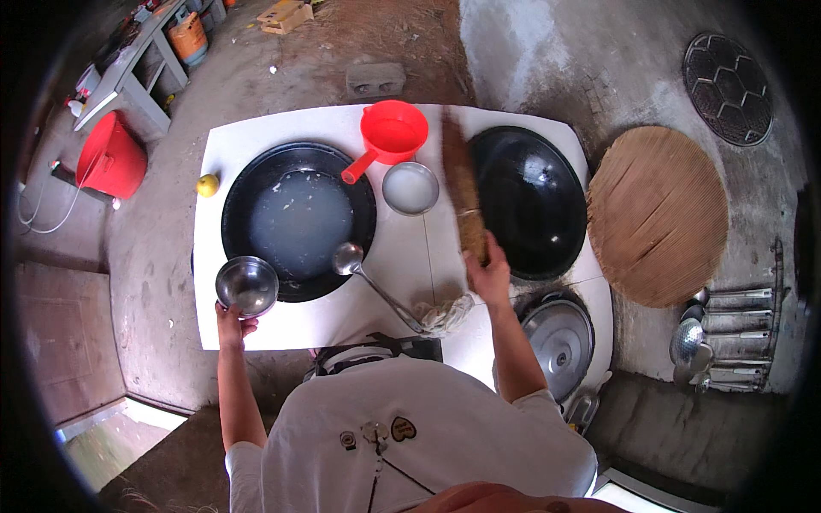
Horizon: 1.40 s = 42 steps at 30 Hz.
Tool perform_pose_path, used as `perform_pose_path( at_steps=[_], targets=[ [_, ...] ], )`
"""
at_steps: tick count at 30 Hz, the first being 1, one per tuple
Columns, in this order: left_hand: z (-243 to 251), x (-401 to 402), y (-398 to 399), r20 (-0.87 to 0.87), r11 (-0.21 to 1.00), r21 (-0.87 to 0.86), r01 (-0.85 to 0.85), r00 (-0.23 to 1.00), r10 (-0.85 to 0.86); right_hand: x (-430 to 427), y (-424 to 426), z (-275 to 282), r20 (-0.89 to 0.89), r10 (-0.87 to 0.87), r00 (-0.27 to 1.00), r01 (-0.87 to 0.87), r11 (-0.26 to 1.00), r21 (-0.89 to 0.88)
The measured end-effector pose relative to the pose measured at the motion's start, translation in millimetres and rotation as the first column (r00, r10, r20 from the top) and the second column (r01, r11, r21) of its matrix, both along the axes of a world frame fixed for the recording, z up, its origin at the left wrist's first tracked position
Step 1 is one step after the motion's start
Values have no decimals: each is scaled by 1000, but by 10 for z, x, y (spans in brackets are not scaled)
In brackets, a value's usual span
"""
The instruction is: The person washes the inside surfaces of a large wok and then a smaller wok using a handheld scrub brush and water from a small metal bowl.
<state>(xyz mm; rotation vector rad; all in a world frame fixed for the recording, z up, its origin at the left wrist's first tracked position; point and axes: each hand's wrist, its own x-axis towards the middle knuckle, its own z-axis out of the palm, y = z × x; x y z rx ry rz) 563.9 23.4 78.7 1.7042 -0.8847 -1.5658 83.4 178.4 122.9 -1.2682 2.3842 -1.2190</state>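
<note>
My left hand [235, 325] holds a small metal bowl [247, 286] by its rim, over the near left edge of a wok [301, 211] with cloudy liquid in it. My right hand [489, 268] grips the near end of a long brown brush or whisk [466, 199], blurred, beside the left rim of a second dark wok [529, 202]. A metal ladle [385, 292] lies with its bowl at the first wok's rim and its handle near a crumpled cloth [446, 315]. Between the woks stand a red plastic dipper [392, 131] and a metal bowl of whitish liquid [410, 188].
A yellow fruit [207, 185] sits at the white counter's [359, 320] left edge. A lidded pot [559, 349] stands at the near right. A round corrugated board [660, 215] and hanging utensils [734, 333] are at the right wall. A red bucket [114, 157] stands left.
</note>
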Motion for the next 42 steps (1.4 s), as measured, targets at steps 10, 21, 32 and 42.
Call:
perform_pose_path(
  at_steps=[10,21,32,42],
  targets=[
    [67,-136,-50,-85,999,20,41,996,-39,-200,-383,-146,413,93,906,-40,990,-135],
    [270,-160,-683,504,988,-75,137,860,-81,786,-76,208,520,395,757,-495,867,63],
    [-56,176,-469,42,996,-80,-44,998,48,224,648,-388,32,539,842,-513,780,358],
    [-599,527,747,-172,890,291,-351,896,409,18,327,-1035,-299,557,775,-490,828,274]
  ],
)
